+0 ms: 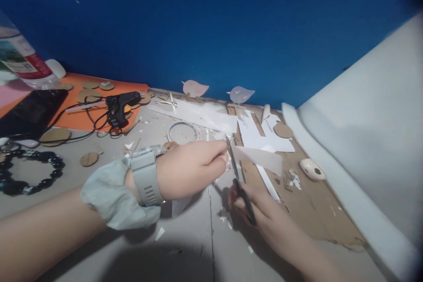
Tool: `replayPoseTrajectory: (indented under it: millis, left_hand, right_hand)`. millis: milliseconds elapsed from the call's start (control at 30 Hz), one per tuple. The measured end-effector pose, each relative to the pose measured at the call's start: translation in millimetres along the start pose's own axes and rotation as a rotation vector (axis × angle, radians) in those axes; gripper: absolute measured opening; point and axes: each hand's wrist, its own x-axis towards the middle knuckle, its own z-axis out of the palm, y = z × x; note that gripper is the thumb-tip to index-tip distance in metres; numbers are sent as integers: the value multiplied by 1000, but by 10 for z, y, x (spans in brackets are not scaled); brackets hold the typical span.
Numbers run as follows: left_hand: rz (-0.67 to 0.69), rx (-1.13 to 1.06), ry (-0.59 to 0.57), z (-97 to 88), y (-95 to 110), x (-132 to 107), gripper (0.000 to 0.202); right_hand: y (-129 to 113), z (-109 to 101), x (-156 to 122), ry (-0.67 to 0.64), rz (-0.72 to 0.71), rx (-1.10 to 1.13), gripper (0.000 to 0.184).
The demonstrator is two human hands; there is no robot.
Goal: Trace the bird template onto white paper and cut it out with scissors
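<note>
My left hand [194, 169], with a grey watch [146, 178] and a pale green scrunchie [119, 198] on its wrist, is closed in a pinch. Its fingertips touch or nearly touch the scissor blades, and whatever they pinch is hidden. My right hand [264, 213] grips black-handled scissors [235, 163], blades pointing away from me and close together. Just right of the blades is a white translucent paper strip [261, 158]; whether the blades touch it I cannot tell. Under my left hand another pale piece of paper [181, 205] shows in part.
Two paper birds [195, 88] stand against the blue wall [211, 22]. A black glue gun [120, 108] with a cable lies on orange paper [76, 116]. Also around are a tape roll [182, 124], cardboard [317, 211], a white oval case [312, 170], a bead bracelet [49, 183] and a bottle [28, 59].
</note>
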Motion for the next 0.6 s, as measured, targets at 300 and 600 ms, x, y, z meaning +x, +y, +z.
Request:
replayPoseTrajectory:
  millis: [300,600]
  left_hand:
    - [26,-1,24,18,-9,2,20]
    - [46,-9,14,-18,5,-3,21]
  right_hand:
    - [-35,-2,-1,-13,21,-2,27]
    - [-12,12,7,10,13,27,28]
